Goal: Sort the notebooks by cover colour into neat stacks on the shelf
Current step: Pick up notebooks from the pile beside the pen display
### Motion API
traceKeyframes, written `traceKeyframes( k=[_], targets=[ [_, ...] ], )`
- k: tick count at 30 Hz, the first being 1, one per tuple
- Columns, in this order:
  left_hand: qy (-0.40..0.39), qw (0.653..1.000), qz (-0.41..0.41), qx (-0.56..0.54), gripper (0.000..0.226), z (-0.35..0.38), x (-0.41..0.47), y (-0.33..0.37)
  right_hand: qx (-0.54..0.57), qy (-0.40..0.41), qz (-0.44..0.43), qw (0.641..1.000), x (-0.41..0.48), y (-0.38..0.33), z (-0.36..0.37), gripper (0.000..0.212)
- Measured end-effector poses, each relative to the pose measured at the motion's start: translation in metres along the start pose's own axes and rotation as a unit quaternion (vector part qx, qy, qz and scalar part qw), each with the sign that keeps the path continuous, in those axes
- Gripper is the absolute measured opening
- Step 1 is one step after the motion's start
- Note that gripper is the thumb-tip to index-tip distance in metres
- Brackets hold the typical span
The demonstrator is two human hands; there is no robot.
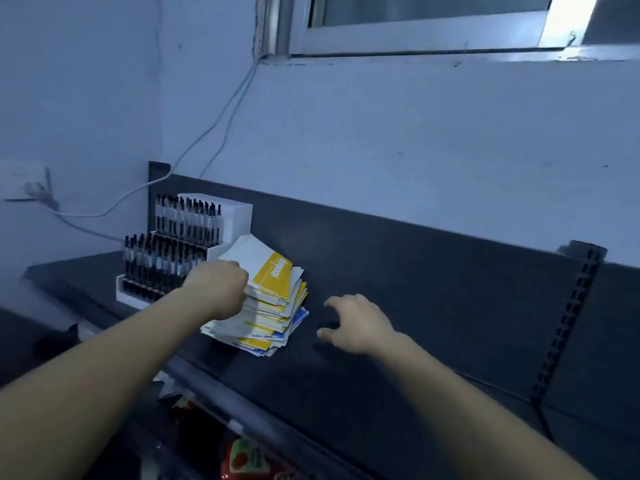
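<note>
Beside the pen rack (194, 244), the left hand (218, 289) curls round the top notebook (268, 271), tilting it off the mixed yellow-and-blue stack (266, 323), likely to pull it. The right hand (356, 323) hovers empty, fingers spread, over the shelf (433, 341), probably ready to receive it.

Dim, bluish, soft picture; glare at the window (568, 19); wide-angle bending at edges.
</note>
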State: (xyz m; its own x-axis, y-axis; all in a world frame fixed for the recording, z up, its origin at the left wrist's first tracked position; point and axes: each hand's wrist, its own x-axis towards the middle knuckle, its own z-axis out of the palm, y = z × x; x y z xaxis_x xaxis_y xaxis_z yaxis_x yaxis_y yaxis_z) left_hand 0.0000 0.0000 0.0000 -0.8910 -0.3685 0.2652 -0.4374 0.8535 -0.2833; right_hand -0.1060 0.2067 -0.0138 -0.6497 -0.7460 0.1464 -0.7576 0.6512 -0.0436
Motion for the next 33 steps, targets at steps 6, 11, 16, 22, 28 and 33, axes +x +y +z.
traceKeyframes(
  k=[6,11,16,22,28,33],
  targets=[
    [-0.006,1.0,-0.008,-0.018,0.026,0.027,0.044,-0.022,0.14,-0.02,0.034,0.989,0.063,-0.017,0.021,0.033],
    [-0.023,0.997,-0.018,-0.066,0.043,0.048,0.07,-0.038,0.273,-0.035,0.067,0.959,0.112,-0.027,0.045,0.027],
    [-0.028,0.997,0.002,-0.076,0.058,0.06,0.084,-0.041,0.369,-0.038,0.124,0.92,0.14,-0.03,0.06,0.031],
    [-0.01,1.0,0.023,-0.005,0.068,0.055,0.089,-0.037,0.503,-0.045,0.188,0.843,0.155,-0.025,0.065,0.031],
    [0.012,0.999,0.019,0.027,0.07,0.058,0.081,-0.034,0.507,-0.024,0.224,0.832,0.16,-0.023,0.068,0.032],
    [0.016,0.999,0.015,0.033,0.067,0.058,0.079,-0.032,0.505,0.002,0.236,0.83,0.162,-0.022,0.058,0.026]
  ],
)
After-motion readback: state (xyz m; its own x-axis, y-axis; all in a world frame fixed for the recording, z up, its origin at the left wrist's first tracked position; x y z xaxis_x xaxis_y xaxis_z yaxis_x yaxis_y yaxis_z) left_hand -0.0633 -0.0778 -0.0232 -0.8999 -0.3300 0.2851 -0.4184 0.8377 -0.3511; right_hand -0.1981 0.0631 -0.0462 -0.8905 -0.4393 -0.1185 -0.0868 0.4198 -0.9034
